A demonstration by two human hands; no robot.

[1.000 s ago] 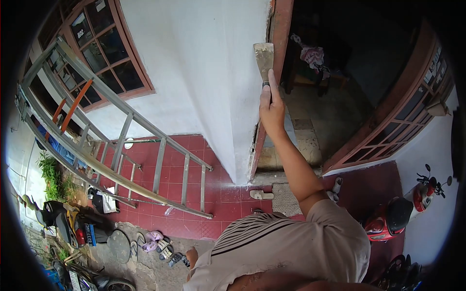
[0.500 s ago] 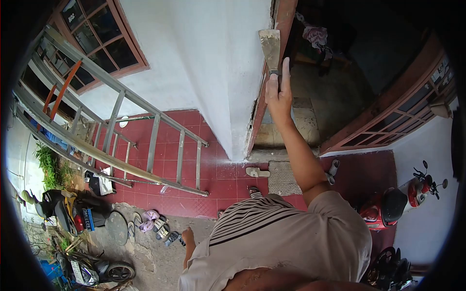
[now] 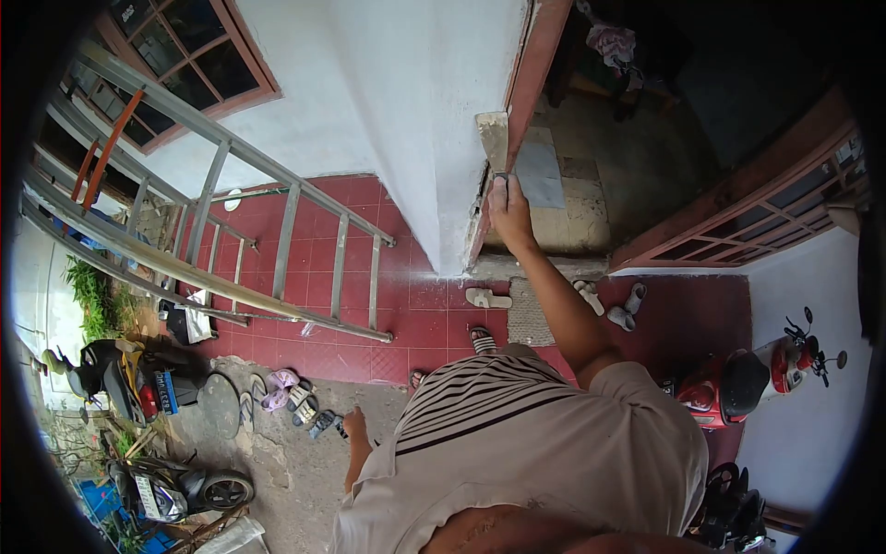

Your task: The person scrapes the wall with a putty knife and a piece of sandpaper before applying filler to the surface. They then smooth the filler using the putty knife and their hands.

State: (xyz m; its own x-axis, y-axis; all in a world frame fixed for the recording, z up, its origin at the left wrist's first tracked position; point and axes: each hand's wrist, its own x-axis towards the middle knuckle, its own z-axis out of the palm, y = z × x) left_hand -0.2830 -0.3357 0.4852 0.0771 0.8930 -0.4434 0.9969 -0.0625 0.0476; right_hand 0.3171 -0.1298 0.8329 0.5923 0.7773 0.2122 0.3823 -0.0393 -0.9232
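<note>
A putty knife (image 3: 495, 138) with a wide, worn blade is held upright in my right hand (image 3: 509, 210), its fingers wrapped round the handle. The blade lies against the edge of the white wall (image 3: 406, 111), beside the reddish-brown door frame (image 3: 538, 65). Below the hand, the wall edge has a rough, dark gap. My left hand (image 3: 354, 425) hangs low at my side, over the concrete ground; its fingers are too small to make out, and so is anything in them.
An aluminium ladder (image 3: 289, 242) leans at the left over red tiles (image 3: 429, 325). Sandals (image 3: 487, 298) and a woven mat (image 3: 529, 312) lie by the doorway. More footwear (image 3: 300, 403) and motorbikes (image 3: 148, 383) stand at the lower left, a red scooter (image 3: 706, 397) at the right.
My right hand has moved down along the wall edge with the putty knife. Its forefinger, stretched out before, is now folded in. The view has shifted slightly.
</note>
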